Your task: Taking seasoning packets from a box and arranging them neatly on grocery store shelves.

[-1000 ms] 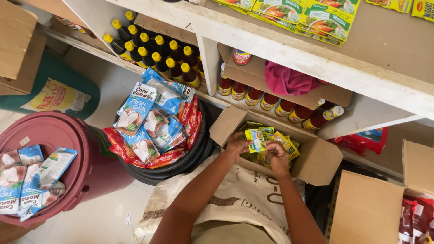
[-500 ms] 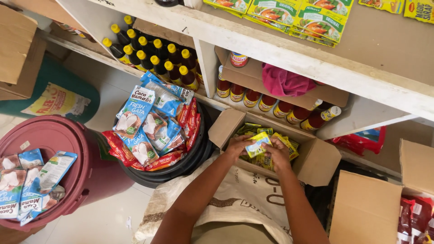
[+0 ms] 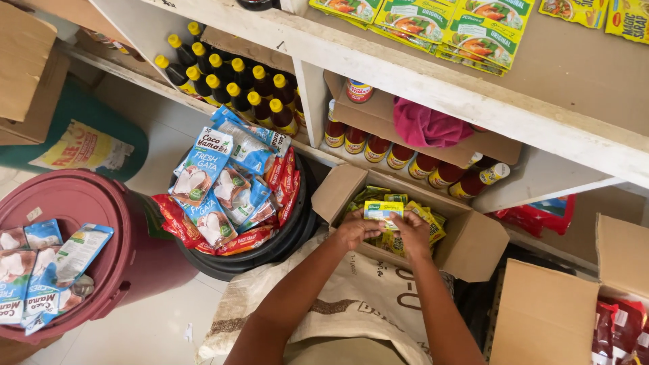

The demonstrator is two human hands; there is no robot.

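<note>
Both hands (image 3: 385, 233) grip yellow sachet (image 3: 382, 210) over open carton (image 3: 473, 247).

Bare forearms, sleeveless, ringless hands (image 3: 385, 233)

Over the last second the left hand (image 3: 356, 230) and right hand (image 3: 412, 233) lifted the small yellow-green sachet (image 3: 382, 210) a little higher above the open cardboard box (image 3: 473, 243) and drew closer together around it.

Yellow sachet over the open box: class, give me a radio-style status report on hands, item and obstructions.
Left hand and right hand both pinching the yellow sachet. Sachet held above the open cardboard box of similar packets. Nothing between hands and box.
</note>
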